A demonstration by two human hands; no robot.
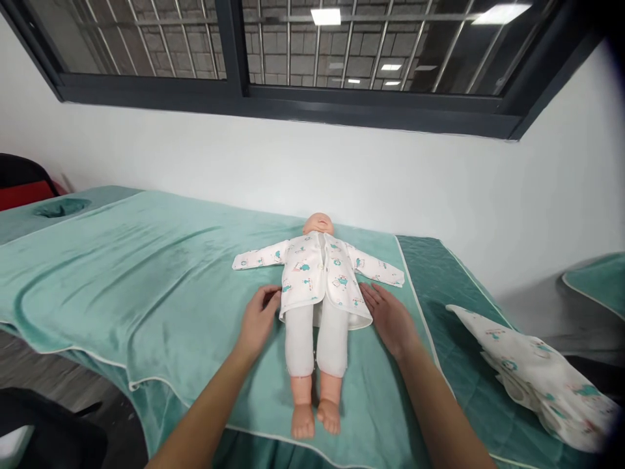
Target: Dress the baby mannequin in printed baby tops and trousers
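Observation:
A baby doll point(303, 404) lies on its back, head toward the wall and bare feet toward me. It wears a white baby jacket point(303, 270) with a small teal and red print, sleeves spread to both sides, and white trousers point(299, 342). The jacket's front edges meet at the chest and part lower down. My left hand point(258, 317) rests at the jacket's left side edge, fingers curved and thumb apart from them. On the opposite side, my right hand point(388, 317) lies with fingers stretched out against the jacket's right edge. Some fingertips are hard to make out.
A teal blanket point(161, 280) covers the bed under the doll, with a darker quilted cover point(430, 280) at right. Folded printed cloth point(532, 371) lies there. A barred window point(312, 58) is above the white wall. A black object point(49, 430) stands lower left.

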